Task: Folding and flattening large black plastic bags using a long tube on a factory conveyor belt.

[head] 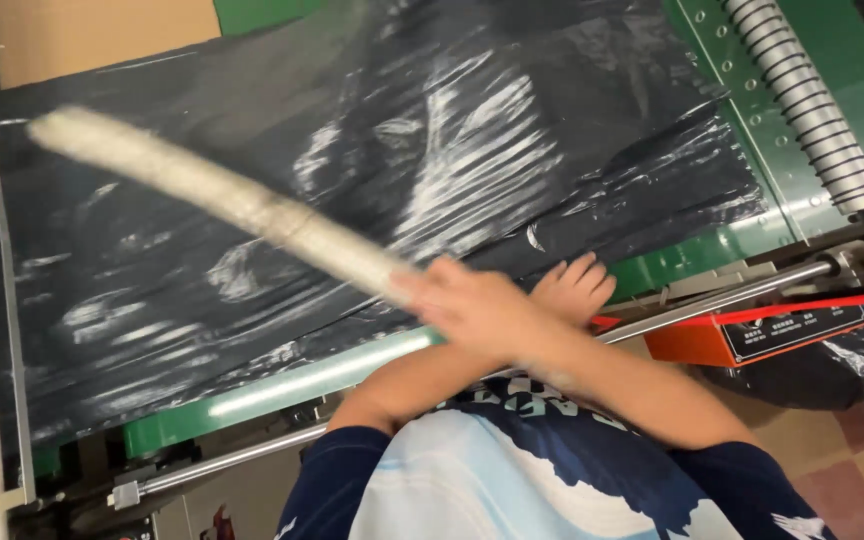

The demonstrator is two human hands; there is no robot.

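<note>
Nearest the camera, at the bottom of the frame, a navy and pale-blue patterned shirt (512, 470) filled the view, with both forearms crossing above it. The right hand (467, 300) was clamped around the end of a long, pale, rough-wrapped stick (212, 190), which reached toward the upper left and was blurred. The left hand (574, 287) lay with its fingers spread, pressing flat on a wide sheet of glossy black plastic film (372, 150) that covered the green machine bed (712, 250) across the middle of the frame. A ribbed metal roller (802, 100) ran along the upper right. Judging by the blur, the stick was being swept across the film while the other hand pinned it; a steady hold on the sheet seemed needed.
</note>
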